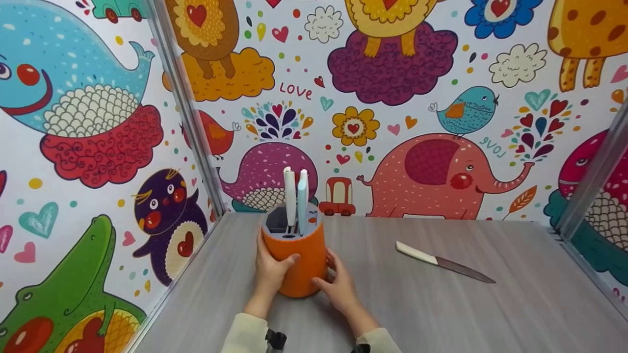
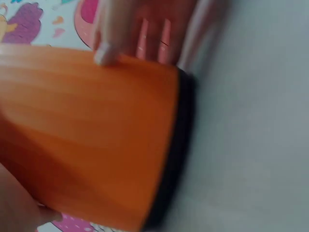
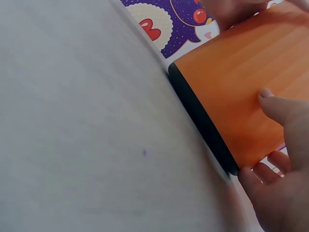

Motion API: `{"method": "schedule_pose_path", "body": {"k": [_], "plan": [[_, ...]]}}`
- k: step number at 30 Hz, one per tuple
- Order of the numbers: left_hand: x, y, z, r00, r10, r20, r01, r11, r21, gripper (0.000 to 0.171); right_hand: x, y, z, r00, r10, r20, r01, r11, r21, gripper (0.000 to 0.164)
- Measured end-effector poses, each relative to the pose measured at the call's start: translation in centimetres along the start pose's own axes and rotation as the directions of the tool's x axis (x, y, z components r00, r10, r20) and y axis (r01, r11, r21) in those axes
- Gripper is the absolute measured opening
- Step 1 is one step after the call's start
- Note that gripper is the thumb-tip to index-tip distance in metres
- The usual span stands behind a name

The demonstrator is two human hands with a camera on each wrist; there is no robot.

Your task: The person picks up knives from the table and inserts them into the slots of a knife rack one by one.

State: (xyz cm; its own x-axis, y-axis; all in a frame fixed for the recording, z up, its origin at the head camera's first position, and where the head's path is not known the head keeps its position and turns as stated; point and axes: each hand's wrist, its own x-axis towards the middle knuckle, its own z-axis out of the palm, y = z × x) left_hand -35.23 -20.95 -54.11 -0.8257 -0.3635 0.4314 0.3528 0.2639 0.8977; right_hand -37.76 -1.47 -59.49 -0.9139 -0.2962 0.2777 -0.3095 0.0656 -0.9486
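Observation:
An orange knife block [image 1: 300, 267] with a grey slotted top stands on the table, white and pale blue knife handles [image 1: 291, 201] rising from its slots. My left hand [image 1: 271, 269] grips its left side high up, thumb across the front. Lower down on the right, my right hand [image 1: 341, 287] holds the block with the thumb on the front and the fingers round the side. In the right wrist view the black base [image 3: 203, 121] shows close against the table, and the right fingertips [image 3: 247, 180] are beside its edge.
To the right lies a loose knife [image 1: 444, 263] with a cream handle, its dark blade pointing right and toward me. Walls with printed cartoon animals [image 1: 427, 181] enclose the grey wood-look table [image 1: 382, 304] at the back and sides, with metal posts [image 1: 189, 113] at the corners.

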Motion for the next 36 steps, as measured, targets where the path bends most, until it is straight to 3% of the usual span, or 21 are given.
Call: {"method": "schedule_pose_path", "body": {"k": [5, 11, 15, 20, 23, 26, 29, 32, 34, 36], "plan": [[0.0, -1.1, -0.2, 1.0, -0.012, 0.028, 0.011, 1.0, 0.027, 0.122, -0.3, 0.2, -0.2, 0.999, -0.032, 0.008, 0.032, 0.999, -0.001, 0.082], [-0.1, -1.1, -0.6, 0.998, -0.041, 0.04, 0.039, 0.999, 0.033, 0.12, -0.7, 0.2, -0.4, 0.999, -0.015, 0.029, 0.015, 1.0, -0.002, 0.081], [0.1, -1.0, -0.6, 0.998, -0.045, 0.031, 0.044, 0.998, 0.049, 0.12, -0.1, 0.2, -1.6, 0.999, -0.01, 0.031, 0.01, 1.0, 0.022, 0.079], [0.2, -0.9, -0.3, 0.997, -0.066, 0.04, 0.064, 0.997, 0.038, 0.12, 0.9, 0.5, -5.8, 0.995, -0.052, -0.09, 0.056, 0.998, 0.04, 0.068], [0.3, -1.0, -0.1, 0.997, -0.07, 0.042, 0.069, 0.997, 0.022, 0.121, 1.4, 1.2, -9.3, 0.979, -0.085, -0.187, 0.084, 0.996, -0.013, 0.062], [0.3, -1.0, 0.0, 0.997, -0.068, 0.038, 0.067, 0.998, 0.021, 0.122, 1.7, 1.6, -12.7, 0.963, -0.062, -0.262, 0.032, 0.993, -0.116, 0.059], [0.3, -1.1, 0.0, 0.998, -0.062, 0.032, 0.061, 0.998, 0.031, 0.123, 1.8, 1.7, -15.8, 0.944, 0.004, -0.329, -0.079, 0.973, -0.215, 0.059], [0.3, -1.0, 0.0, 0.997, -0.069, 0.029, 0.067, 0.997, 0.04, 0.124, 1.6, 1.6, -18.3, 0.927, 0.074, -0.368, -0.184, 0.944, -0.274, 0.061], [0.2, -1.0, 0.0, 0.997, -0.072, 0.03, 0.071, 0.997, 0.038, 0.124, 1.5, 1.7, -19.7, 0.928, 0.087, -0.363, -0.216, 0.918, -0.332, 0.062], [0.1, -1.0, 0.1, 0.996, -0.079, 0.032, 0.078, 0.996, 0.033, 0.123, 1.4, 1.9, -20.7, 0.936, 0.075, -0.345, -0.228, 0.873, -0.431, 0.063]]}}
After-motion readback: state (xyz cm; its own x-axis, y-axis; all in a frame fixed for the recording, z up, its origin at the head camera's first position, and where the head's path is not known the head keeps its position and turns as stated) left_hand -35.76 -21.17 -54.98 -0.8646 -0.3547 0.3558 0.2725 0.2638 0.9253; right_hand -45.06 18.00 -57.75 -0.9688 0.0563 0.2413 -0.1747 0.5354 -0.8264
